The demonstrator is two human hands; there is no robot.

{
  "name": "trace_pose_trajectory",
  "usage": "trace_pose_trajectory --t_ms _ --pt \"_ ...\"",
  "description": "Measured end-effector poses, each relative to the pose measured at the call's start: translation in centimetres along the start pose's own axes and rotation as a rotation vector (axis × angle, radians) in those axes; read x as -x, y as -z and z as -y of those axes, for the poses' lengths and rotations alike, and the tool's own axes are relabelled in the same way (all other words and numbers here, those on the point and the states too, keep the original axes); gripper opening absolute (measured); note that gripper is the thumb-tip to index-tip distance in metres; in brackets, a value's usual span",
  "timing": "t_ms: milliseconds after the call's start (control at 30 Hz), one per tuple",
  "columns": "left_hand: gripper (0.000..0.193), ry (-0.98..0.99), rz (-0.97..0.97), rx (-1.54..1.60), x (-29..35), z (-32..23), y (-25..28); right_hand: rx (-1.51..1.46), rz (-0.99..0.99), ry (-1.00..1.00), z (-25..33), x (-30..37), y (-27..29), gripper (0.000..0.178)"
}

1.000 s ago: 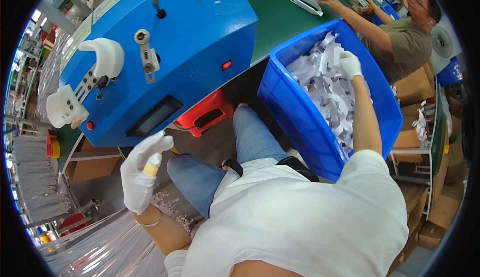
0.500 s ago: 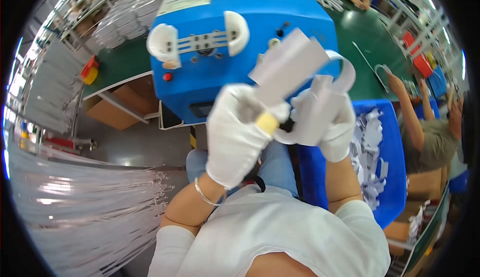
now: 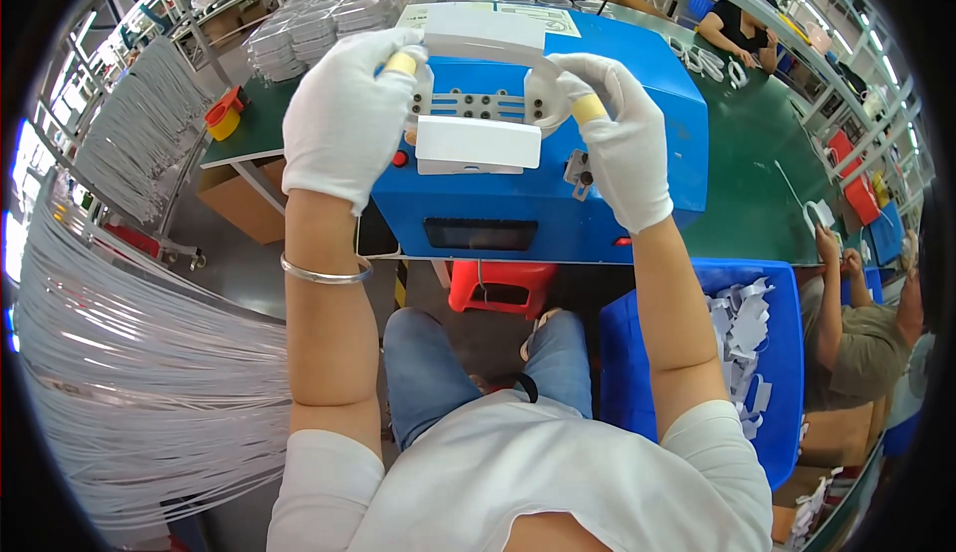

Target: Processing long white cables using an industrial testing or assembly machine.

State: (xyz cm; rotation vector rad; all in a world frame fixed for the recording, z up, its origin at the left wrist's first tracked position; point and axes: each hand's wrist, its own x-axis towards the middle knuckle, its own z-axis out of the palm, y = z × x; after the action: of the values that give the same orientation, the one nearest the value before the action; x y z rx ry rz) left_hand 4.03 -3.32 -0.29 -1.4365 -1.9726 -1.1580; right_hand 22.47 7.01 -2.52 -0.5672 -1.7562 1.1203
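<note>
A white paper band [image 3: 485, 32] is stretched between my two gloved hands, over the metal bars and white curved jaws of the fixture [image 3: 468, 106] on the blue machine [image 3: 637, 84]. A flat white panel [image 3: 478, 144], apparently part of the same piece, hangs on the near side of the bars. My left hand [image 3: 344, 119] pinches the band's left end beside the left jaw. At the right jaw, my right hand [image 3: 622, 134] grips the other end, fingers over it and thumb below. Yellow tape wraps both thumbs. The glove fingers partly hide the jaws.
A blue bin [image 3: 787, 353] of white paper pieces stands right of my legs, and a red stool [image 3: 503, 286] under the machine. Bundled white strips [image 3: 159, 373] hang at left. Clear plastic trays [image 3: 339, 19] are stacked at the back left. Co-workers sit at right and behind.
Both hands have moved forward and apart, from in front of my body up to the fixture. The paper band, earlier bunched between them, now spans the jaws.
</note>
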Motion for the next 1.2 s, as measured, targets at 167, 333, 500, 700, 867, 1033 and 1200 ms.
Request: trace_pose_trajectory --t_ms 167,333,500,700,867,1033,1200 --pt "0.038 0.302 0.152 0.582 -0.2 1.0 -0.4 0.008 0.115 -0.006 -0.4 -1.4 0.9 0.025" --pt "0.041 0.455 0.239 0.763 1.1 1.7 -0.7 0.035 0.127 0.098 -0.4 -1.0 0.6 0.024" --pt "0.041 0.348 -0.026 0.962 3.6 3.0 -3.2 0.094 0.218 0.042 0.0 -2.4 1.5 0.028" --pt "0.033 0.784 0.224 1.293 10.0 0.3 -4.0 0.041 0.379 0.03 1.1 -4.8 0.0 0.036" --pt "0.022 0.769 0.253 1.497 8.9 0.0 -6.3 0.298 0.341 0.186 2.2 -5.4 -2.3 0.018" --pt "0.02 0.737 0.485 1.365 8.3 0.8 -5.8 0.263 0.423 0.167 1.1 -5.6 -1.2 0.02" --pt "0.012 0.244 -0.521 0.205 9.1 10.0 2.6 0.471 0.212 0.371 2.0 -2.2 -1.1 0.035"
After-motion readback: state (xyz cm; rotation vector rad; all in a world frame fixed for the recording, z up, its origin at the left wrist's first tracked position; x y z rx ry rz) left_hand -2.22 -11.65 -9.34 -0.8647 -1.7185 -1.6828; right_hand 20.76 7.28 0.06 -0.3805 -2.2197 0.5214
